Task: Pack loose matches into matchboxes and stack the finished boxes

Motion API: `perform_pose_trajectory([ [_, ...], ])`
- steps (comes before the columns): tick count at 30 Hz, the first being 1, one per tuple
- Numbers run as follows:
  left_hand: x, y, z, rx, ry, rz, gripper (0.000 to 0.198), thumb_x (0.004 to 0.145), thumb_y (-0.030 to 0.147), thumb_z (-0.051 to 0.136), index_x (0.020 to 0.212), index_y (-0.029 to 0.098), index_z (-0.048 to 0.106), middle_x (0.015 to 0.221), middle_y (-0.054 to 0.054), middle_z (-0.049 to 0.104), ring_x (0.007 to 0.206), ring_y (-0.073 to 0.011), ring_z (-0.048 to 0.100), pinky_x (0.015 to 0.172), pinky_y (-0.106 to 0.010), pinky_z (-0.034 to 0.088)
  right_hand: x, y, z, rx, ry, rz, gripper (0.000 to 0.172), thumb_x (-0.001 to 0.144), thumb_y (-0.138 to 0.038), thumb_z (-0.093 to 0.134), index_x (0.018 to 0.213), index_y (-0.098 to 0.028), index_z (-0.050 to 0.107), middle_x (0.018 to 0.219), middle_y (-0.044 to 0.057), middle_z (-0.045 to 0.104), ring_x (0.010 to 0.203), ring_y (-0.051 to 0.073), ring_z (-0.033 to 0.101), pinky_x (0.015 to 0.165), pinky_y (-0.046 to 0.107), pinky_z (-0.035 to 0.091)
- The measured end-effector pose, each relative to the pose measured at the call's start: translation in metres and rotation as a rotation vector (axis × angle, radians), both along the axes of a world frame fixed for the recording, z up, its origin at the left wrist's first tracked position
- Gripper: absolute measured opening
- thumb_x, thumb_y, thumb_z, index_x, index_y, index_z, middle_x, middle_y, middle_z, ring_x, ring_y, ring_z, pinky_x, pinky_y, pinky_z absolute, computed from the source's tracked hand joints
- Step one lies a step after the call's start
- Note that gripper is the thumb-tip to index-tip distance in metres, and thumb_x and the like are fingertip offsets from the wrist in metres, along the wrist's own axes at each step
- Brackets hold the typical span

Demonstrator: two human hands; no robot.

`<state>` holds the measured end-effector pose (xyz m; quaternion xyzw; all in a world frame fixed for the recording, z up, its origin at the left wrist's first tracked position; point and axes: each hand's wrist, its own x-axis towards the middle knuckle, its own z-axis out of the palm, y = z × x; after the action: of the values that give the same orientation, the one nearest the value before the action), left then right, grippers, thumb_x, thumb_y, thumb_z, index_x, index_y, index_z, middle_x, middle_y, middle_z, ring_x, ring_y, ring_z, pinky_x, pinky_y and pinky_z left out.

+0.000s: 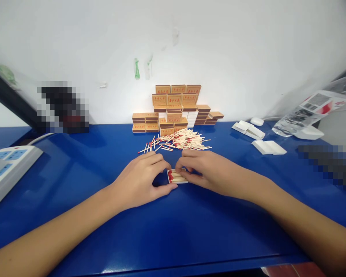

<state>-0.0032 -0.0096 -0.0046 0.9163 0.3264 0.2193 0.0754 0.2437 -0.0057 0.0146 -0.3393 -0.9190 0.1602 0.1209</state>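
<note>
A small white matchbox tray lies on the blue table in front of me, filled with red-headed matches. My left hand curves around the tray's left end, with the thumb at the near edge and a fingertip at the far edge. Over the tray's right part, my right hand has its fingers bent, thumb and fingertips on the matches. Its fingers cover part of the tray. Just beyond both hands spreads a loose heap of matches.
Stacked matchboxes stand against the wall behind the heap. Empty white trays lie at the right, near a clear plastic packet. A power strip sits at the left. Pixelated dark objects are at both sides.
</note>
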Motion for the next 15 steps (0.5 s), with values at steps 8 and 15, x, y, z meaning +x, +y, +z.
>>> perform_pose_trajectory([
  [8,0.0,0.0,0.0,0.0,0.0,-0.002,0.024,0.092,0.038,0.078,0.098,0.017,0.07,0.091,-0.003,0.068,0.085,-0.0221,0.065,0.077,-0.036,0.052,0.0,-0.004,0.002,-0.002,0.03,0.016,0.013,0.102,-0.018,0.059,0.103,-0.019,0.073,0.092,0.002,0.061,0.074,0.014,0.056,0.068,0.028,0.04],
  [15,0.0,-0.001,0.0,-0.022,0.001,0.013,0.028,0.092,0.041,0.078,0.106,0.017,0.073,0.093,-0.004,0.07,0.087,-0.0224,0.067,0.08,-0.038,0.054,0.019,0.014,0.009,0.183,0.09,-0.152,0.01,0.096,-0.015,0.062,0.095,-0.019,0.07,0.084,0.002,0.063,0.074,0.015,0.055,0.068,0.028,0.038],
])
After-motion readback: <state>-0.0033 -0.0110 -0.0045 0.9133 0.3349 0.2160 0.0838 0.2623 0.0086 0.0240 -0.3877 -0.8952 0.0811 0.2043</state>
